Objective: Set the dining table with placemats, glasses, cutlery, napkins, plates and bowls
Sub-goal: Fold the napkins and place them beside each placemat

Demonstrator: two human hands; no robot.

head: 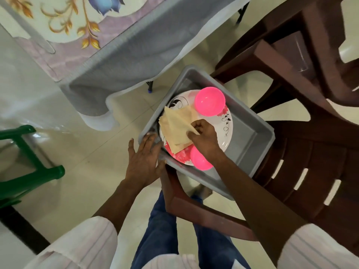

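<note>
Head view: the right hand pinches the folded beige napkins at their near corner, fingers and thumb curled on the paper. The napkins lie flat on the patterned plate directly under the hand, not yet lifted. One pink bowl stands on the plate just beyond the knuckles. A second pink bowl sits under the wrist, touching or almost touching it; I cannot tell which.

To the left of this hand, the left hand has straight fingers laid against the corner of the grey tub that holds everything. It grips nothing.

The tub rests on a brown chair. Its corner nearest the person seems to stick out past the seat.

I see three dangers. The napkins look like several sheets, and a pinch at one corner may take only the top one, so the others slide or open. If the wrist rises carelessly, it may push the near bowl off the plate. If the left hand presses down on the overhanging corner, the tub could tip toward the floor.

The table waits well beyond the left hand.
</note>
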